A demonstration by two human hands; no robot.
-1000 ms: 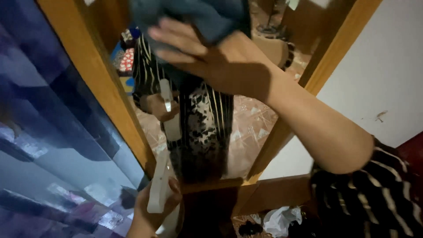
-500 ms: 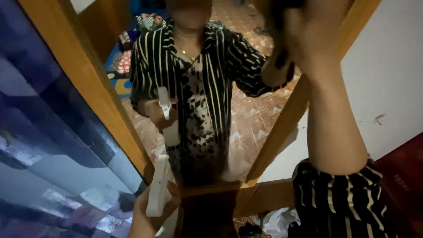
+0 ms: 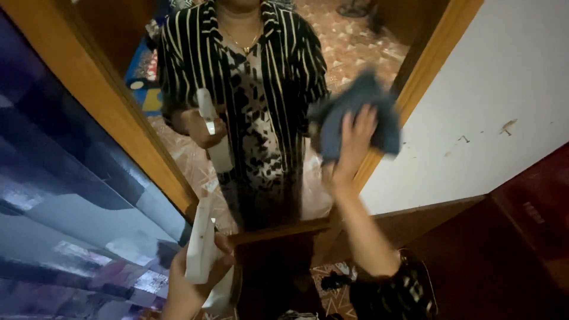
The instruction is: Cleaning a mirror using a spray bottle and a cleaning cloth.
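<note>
Blue cloth [image 3: 361, 112] blurred under right hand [image 3: 349, 148]; spray bottle [image 3: 201, 246] half cut off.

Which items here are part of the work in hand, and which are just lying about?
In use:
- blue cloth, pressed to the mirror by the right hand
- white spray bottle, held in the left hand

Lying about:
- patterned items on the floor below the mirror
- white wall
</note>
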